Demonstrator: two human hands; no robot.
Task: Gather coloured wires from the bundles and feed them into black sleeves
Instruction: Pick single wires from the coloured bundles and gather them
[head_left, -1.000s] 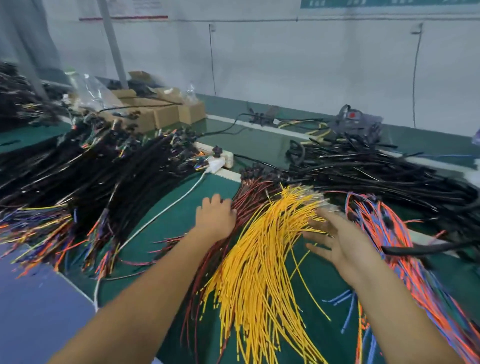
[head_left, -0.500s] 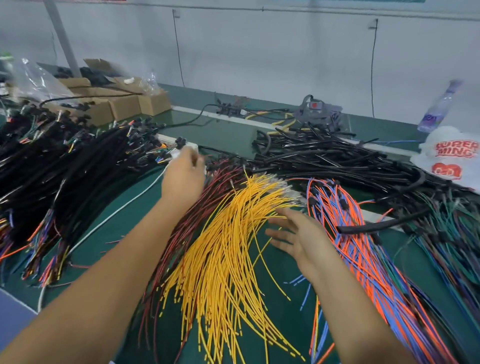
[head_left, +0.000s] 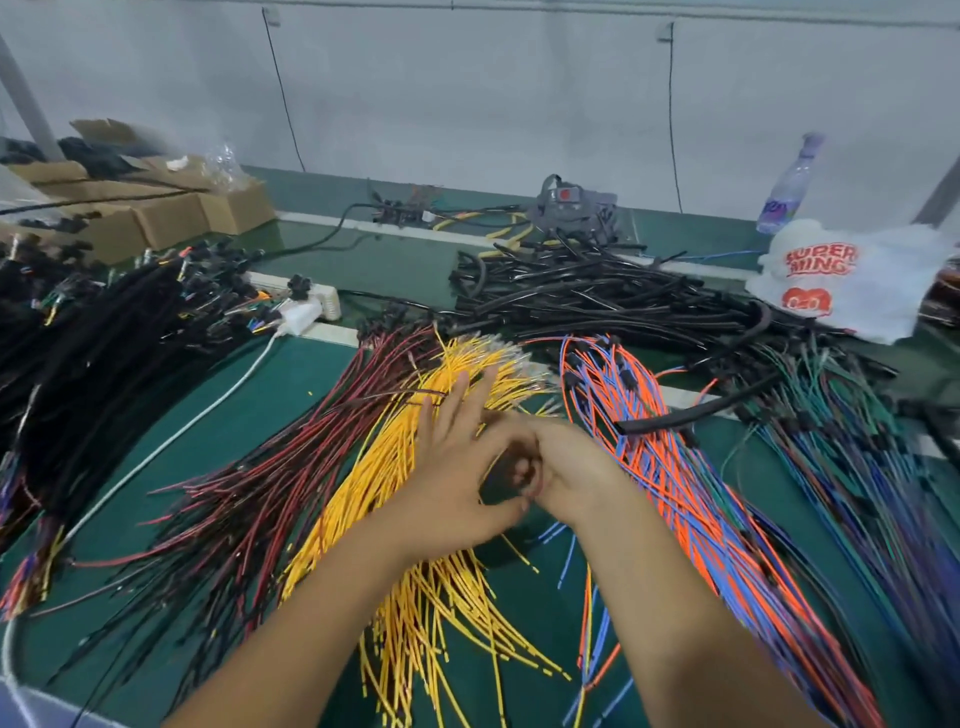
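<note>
Single view, head-worn camera, wide-angle; straight lines bow toward the frame edges. It looks forward and down across a green bench (head_left: 291, 415) from the near edge, the person's two forearms entering from the bottom of frame and meeting near centre, left hand (head_left: 457, 467) and right hand (head_left: 566, 467) close below the lens. Near field: the yellow wires (head_left: 415, 597) run almost under the camera. Far field: the white wall (head_left: 467, 104) closes the view behind the bench, with cardboard boxes (head_left: 171, 208) at far left and a plastic bottle (head_left: 789, 187) at far right. The hands are motion-blurred. No second view, so no overlap.
</note>
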